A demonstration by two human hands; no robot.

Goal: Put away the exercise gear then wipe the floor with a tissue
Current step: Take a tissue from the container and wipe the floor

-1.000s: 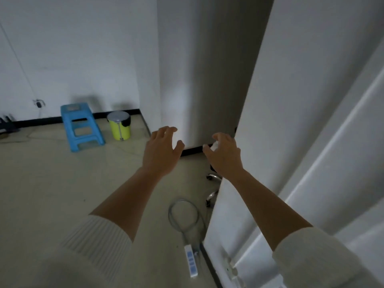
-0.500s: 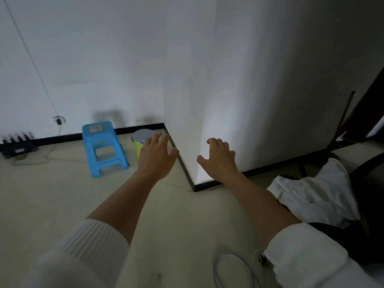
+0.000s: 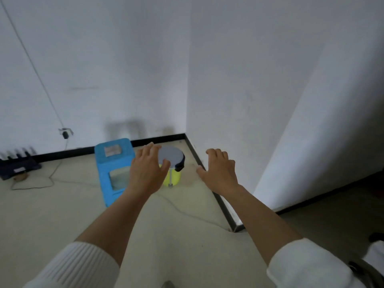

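Both my hands are stretched out in front of me over the beige floor, palms down, and hold nothing. My left hand has relaxed, spread fingers and hangs in front of a yellow pedal bin with a grey lid. My right hand is also spread, in front of a white wall corner. No exercise gear or tissue is in view.
A blue plastic stool stands left of the bin. A dark rack sits at the far left wall, with a thin cable on the floor. The protruding wall corner with black skirting lies right. White cloth shows at the lower right.
The view has swung left and closer to the corner with the stool and bin. The white door, chair and white cloth have slid out to the right. Both hands stay spread.
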